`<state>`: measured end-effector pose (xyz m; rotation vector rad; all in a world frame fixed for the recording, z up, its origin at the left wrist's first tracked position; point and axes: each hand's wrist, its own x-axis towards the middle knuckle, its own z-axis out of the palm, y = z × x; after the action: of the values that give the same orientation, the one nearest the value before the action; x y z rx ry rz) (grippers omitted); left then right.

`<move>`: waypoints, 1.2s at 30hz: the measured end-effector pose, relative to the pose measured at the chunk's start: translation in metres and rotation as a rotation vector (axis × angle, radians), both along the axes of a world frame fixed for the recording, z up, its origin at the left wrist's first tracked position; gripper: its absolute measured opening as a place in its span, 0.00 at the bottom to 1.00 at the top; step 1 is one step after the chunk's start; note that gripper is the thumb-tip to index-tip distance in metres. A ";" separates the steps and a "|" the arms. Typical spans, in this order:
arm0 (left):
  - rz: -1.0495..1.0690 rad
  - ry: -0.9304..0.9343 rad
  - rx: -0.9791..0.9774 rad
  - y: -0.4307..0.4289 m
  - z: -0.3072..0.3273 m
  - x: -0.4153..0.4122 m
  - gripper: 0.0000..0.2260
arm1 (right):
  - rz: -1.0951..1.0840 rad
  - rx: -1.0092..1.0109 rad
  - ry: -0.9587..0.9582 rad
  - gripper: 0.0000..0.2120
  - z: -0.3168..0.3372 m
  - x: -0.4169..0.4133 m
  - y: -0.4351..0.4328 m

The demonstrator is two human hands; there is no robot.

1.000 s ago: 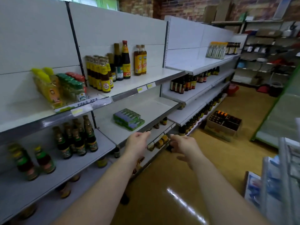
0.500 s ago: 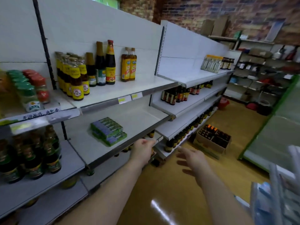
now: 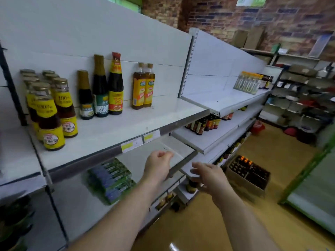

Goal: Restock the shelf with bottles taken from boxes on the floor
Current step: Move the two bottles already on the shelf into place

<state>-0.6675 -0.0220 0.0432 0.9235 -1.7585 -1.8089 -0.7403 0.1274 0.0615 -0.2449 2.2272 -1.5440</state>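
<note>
Head view: both bare forearms reach forward from the bottom of the frame toward the white metal shelving unit (image 3: 116, 127) on the left. The left hand (image 3: 159, 167) is raised in front of the front edge of the second shelf board (image 3: 139, 158), with its back to the camera. Its fingers (image 3: 164, 154) are folded in toward the palm and the thumb lies close against them. Nothing shows in its grasp. Whether it touches the shelf edge cannot be told.

The right hand (image 3: 208, 176) is lower and to the right, out over the aisle. Its palm is turned leftward and its fingers are spread and nearly straight, pointing toward the shelving. It is motion-blurred and holds nothing.

The brown cardboard box (image 3: 243, 185) stands on the glossy yellow-brown floor (image 3: 275, 160), just beside the foot of the shelving and beyond the right hand. It is filled with dark bottles with orange caps (image 3: 244, 160) standing upright in rows.

On the top board, from left to right, stand:
- a cluster of gold-capped bottles with yellow labels (image 3: 52, 113)
- three dark sauce bottles of rising height (image 3: 100, 91)
- a pair of amber oil bottles with yellow labels (image 3: 144, 86)

On the second board, left of the left hand, lies a stack of green and purple flat packs (image 3: 112, 178). More dark bottles (image 3: 203, 124) line the shelves of the next bay to the right.
</note>
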 end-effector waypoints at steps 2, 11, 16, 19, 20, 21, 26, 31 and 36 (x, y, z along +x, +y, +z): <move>0.013 0.020 -0.002 -0.013 0.002 -0.012 0.10 | 0.022 -0.002 0.008 0.12 0.004 -0.019 -0.017; 0.141 0.038 -0.061 -0.049 0.029 -0.080 0.12 | 0.164 -0.066 0.036 0.10 0.014 -0.109 -0.071; 0.255 0.031 -0.117 -0.058 0.042 -0.129 0.12 | 0.272 -0.124 0.056 0.14 0.017 -0.177 -0.093; 0.344 0.028 -0.122 -0.056 0.051 -0.165 0.11 | 0.351 -0.152 0.050 0.12 0.024 -0.222 -0.098; 0.372 0.026 -0.127 -0.053 0.054 -0.177 0.11 | 0.375 -0.159 0.051 0.12 0.027 -0.238 -0.098; 0.400 0.024 -0.127 -0.051 0.057 -0.189 0.11 | 0.397 -0.166 0.050 0.12 0.031 -0.253 -0.098; 0.507 0.052 -0.088 -0.040 0.067 -0.232 0.07 | 0.500 -0.197 0.027 0.13 0.042 -0.319 -0.106; 0.580 0.078 -0.090 -0.041 0.074 -0.255 0.08 | 0.575 -0.234 0.020 0.10 0.051 -0.352 -0.122; 0.624 0.098 -0.116 -0.053 0.080 -0.274 0.05 | 0.649 -0.253 0.032 0.10 0.064 -0.372 -0.141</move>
<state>-0.9413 -0.0747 0.1235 1.1517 -1.2993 -1.3089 -1.1123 -0.0134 0.1250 -0.9634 1.7070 -1.4330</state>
